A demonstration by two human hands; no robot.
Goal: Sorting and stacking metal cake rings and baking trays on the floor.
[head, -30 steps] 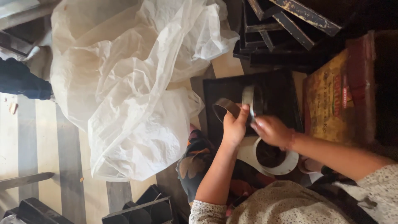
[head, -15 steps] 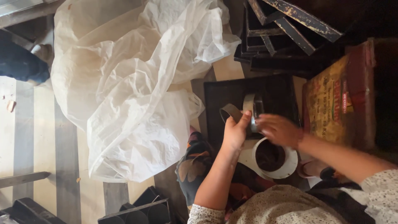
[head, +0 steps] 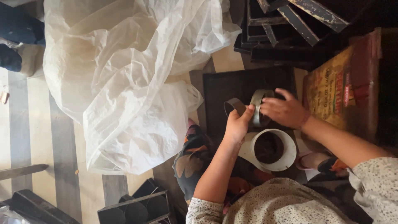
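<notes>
Soft daylight on the plastic sheet (head: pixel 124 83); right side dim, slightly blurred.

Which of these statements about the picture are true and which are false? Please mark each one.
1. Both hands hold a curved metal strip above a dark tray. True.
2. The left hand is empty. False: its grip is on the strip.
3. A white round container sits just below the right hand. True.
4. The large plastic sheet is black. False: it is whitish and translucent.
5. The yellow sack lies left of the plastic sheet. False: it lies at the right.
</notes>
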